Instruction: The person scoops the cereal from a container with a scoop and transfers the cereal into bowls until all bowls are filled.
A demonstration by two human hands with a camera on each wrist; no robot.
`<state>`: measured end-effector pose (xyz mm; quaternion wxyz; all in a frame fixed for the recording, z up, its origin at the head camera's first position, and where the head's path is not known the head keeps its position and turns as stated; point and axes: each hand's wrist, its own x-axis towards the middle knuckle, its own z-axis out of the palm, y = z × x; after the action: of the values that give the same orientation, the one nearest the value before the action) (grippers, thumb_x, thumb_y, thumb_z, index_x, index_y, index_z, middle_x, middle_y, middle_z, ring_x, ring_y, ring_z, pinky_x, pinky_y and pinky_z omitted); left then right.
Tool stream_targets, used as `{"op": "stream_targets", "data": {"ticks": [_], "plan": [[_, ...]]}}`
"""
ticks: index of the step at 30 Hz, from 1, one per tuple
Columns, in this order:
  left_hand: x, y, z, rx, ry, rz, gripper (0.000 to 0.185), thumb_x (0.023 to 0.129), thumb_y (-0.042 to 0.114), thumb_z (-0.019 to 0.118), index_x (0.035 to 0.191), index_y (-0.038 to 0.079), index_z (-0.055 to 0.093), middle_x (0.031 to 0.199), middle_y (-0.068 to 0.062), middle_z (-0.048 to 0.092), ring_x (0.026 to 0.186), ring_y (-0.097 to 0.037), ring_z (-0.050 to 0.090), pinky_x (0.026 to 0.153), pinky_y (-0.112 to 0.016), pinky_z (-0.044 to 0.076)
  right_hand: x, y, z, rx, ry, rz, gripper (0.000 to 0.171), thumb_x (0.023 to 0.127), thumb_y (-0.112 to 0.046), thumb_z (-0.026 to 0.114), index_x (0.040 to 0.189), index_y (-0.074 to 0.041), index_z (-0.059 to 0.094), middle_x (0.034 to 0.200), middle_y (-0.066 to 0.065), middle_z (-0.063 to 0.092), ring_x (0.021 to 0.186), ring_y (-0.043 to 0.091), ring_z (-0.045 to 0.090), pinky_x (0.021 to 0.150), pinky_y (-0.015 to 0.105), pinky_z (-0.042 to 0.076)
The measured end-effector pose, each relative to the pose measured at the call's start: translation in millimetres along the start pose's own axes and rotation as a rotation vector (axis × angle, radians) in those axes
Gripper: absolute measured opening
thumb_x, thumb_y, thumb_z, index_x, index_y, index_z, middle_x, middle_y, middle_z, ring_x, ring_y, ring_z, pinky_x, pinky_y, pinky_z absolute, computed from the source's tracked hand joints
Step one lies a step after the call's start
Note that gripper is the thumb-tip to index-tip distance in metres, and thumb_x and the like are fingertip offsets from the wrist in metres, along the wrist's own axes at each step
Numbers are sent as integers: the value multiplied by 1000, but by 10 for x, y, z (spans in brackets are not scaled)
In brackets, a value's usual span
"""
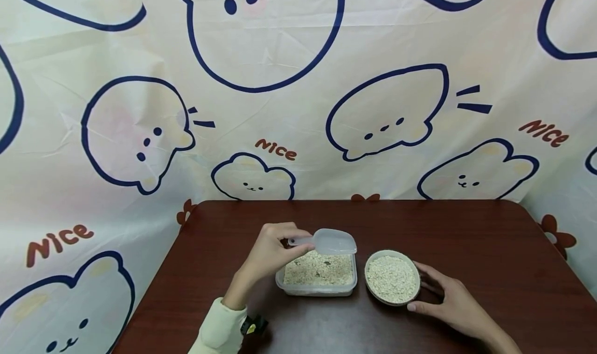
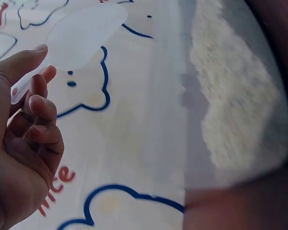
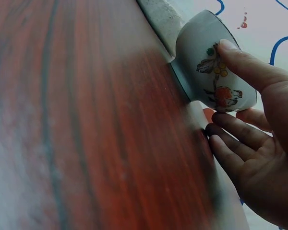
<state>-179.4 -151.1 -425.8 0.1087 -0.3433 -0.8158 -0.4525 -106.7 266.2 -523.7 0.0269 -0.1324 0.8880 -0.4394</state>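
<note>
In the head view my left hand [image 1: 275, 248] pinches the handle of a translucent plastic scoop [image 1: 335, 241] between thumb and fingers. The scoop is held over the back of a clear plastic box [image 1: 319, 291], and no flakes can be made out in it. Pale flakes with a few dark bits, looking like oats [image 1: 317, 269], lie in the box. To its right stands a round bowl [image 1: 393, 277] full of pale oat-like flakes. My right hand [image 1: 450, 299] steadies the bowl's right side, thumb in front and fingers behind. Flowers decorate the bowl's white outside [image 2: 86, 36]
Both containers stand close together on a dark reddish-brown wooden table [image 1: 489, 240]. Behind it hangs a pale cloth [image 1: 298, 115] printed with blue-outlined cartoon animals. A dark band [image 1: 254, 325] sits at my left wrist.
</note>
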Motion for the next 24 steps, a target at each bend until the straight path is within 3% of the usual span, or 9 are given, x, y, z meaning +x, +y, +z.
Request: {"op": "stream_targets", "data": {"ticks": [11,24], "plan": [[-281,-224,-101,50,-25,-151,15,91,16,87,106,14,86,78,7,71,63,-1,52,58,-23,49,3,-15,-14,-2,-13,8,90,83,-40,94,159,-18,51,153,17,62,124,-10,58,93,19,57],[-364,-281,-90,140,-142,-204,16,91,19,87,105,11,87,82,7,73,66,2,54,61,-21,51,-14,-30,-31,9,-22,32,89,83,-45,92,158,-20,51,154,16,61,124,-6,62,94,21,58]]}}
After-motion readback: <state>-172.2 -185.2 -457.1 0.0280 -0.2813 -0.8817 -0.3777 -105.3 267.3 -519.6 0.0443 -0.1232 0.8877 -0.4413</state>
